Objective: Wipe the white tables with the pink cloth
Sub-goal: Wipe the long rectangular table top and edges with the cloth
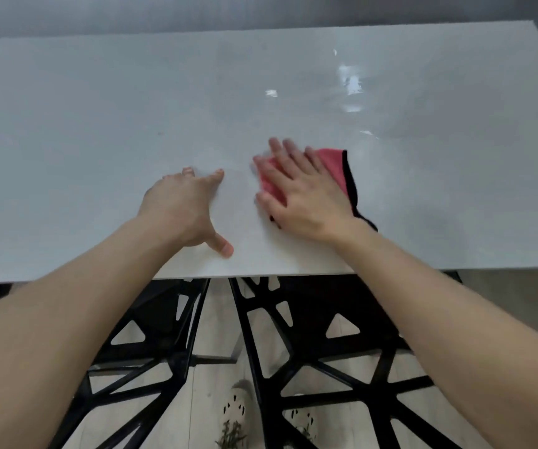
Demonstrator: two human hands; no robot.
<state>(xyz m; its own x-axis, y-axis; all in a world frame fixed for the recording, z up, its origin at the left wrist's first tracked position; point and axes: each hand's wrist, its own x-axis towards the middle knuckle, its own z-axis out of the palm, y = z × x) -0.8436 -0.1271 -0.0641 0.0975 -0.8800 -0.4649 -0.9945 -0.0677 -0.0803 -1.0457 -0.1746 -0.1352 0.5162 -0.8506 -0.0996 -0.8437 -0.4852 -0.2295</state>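
The cloth [334, 163] is lying flat on the tabletop [99, 124], near the front edge and a little right of the middle. The right hand [306, 192] is covering most of it. Only a pink strip with a black hem is showing past the fingers and by the wrist. That hand's grip is wide: the fingers are lying straight and spread, pressing the cloth down rather than clutching it. Their blur suggests a wiping stroke is under way.

The left hand [183, 209] is resting just beside it on the bare surface. Its grip is wide too, holding nothing, with fingertips and thumb propping it up.

Judging by the surface, the job is looking partly done. Shiny streaks [352, 82] are glinting on the far right, possibly dampness from wiping, though they may be only reflections. The left half is looking duller, with a small speck [160, 133] sitting on it, so that side probably needs passes. Only this one table is showing; any others are out of view.

No container is appearing anywhere. Under the front edge, black chairs [310, 335] are standing on a pale floor [215, 319], with shoes [237, 406] showing between them.
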